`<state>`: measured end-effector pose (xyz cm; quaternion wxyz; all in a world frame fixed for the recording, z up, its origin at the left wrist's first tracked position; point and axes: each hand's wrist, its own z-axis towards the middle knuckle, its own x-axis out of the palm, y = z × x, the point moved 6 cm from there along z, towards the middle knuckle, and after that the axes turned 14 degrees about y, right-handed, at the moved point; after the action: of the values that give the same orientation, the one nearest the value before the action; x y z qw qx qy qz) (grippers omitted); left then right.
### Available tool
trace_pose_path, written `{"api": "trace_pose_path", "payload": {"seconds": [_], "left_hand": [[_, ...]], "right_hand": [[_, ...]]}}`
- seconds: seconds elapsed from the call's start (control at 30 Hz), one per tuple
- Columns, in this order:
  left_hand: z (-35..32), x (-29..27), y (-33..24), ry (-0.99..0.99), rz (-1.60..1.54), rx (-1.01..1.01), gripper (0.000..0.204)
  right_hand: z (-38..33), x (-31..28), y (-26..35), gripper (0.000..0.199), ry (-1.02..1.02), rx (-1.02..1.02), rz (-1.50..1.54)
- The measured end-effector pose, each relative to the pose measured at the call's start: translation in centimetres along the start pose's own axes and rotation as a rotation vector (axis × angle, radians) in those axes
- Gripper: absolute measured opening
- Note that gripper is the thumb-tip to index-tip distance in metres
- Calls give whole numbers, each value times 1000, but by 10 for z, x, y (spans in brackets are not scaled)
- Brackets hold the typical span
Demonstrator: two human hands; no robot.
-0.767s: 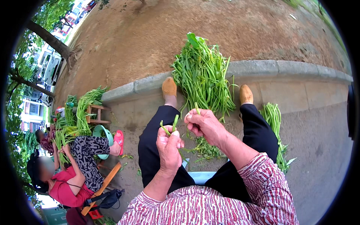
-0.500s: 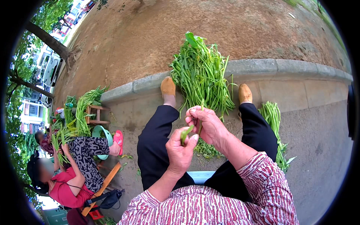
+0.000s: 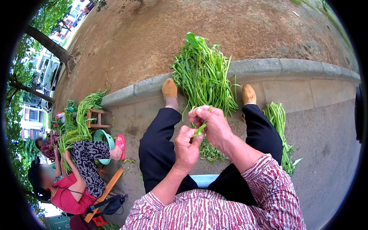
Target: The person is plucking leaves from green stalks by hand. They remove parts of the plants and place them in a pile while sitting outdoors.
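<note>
My left hand (image 3: pixel 186 148) is closed on a short green vegetable stem (image 3: pixel 199 129), whose tip points up toward my other hand. Close beside it, my right hand (image 3: pixel 215 124) has its thumb and fingers pinched together. A thin greenish strip shows at those fingertips, partly hidden by them. Just beyond both hands, a large heap of long leafy green stems (image 3: pixel 201 73) leans on the kerb between my feet. Loose green scraps (image 3: pixel 209 150) lie on the ground below my hands. To the right of my leg rests a bundle of trimmed stems (image 3: pixel 276 120).
A stone kerb (image 3: pixel 306 68) crosses ahead, with bare brown soil past it. At left, a person in a red top (image 3: pixel 71 193) sits on a wooden bench (image 3: pixel 105 191) handling stems. Near them are a green basin (image 3: pixel 101 140) and a wooden stool (image 3: pixel 97 118) loaded with greens.
My left hand has moved slightly up and right, bringing its stem against my right hand. The upright stem in my right fingers no longer shows. At left, the other person's stems have shifted.
</note>
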<state>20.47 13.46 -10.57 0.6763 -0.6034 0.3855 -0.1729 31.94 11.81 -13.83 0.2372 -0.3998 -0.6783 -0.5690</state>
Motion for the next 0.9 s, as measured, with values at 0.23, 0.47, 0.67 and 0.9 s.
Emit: {"api": "trace_pose_path", "payload": {"seconds": [0.23, 0.47, 0.67, 0.9], "left_hand": [[-15, -35, 8, 91, -803, -269, 8], [-11, -51, 6, 92, -978, -193, 15], [-8, -24, -11, 300, -929, -355, 38], [-17, -11, 0, 517, -946, -428, 31]], "right_hand": [[6, -19, 45, 14, -25, -191, 9], [-13, 16, 18, 18, 402, 279, -607], [-16, 28, 10, 16, 547, 318, -504], [-19, 29, 7, 14, 580, 330, -345]]}}
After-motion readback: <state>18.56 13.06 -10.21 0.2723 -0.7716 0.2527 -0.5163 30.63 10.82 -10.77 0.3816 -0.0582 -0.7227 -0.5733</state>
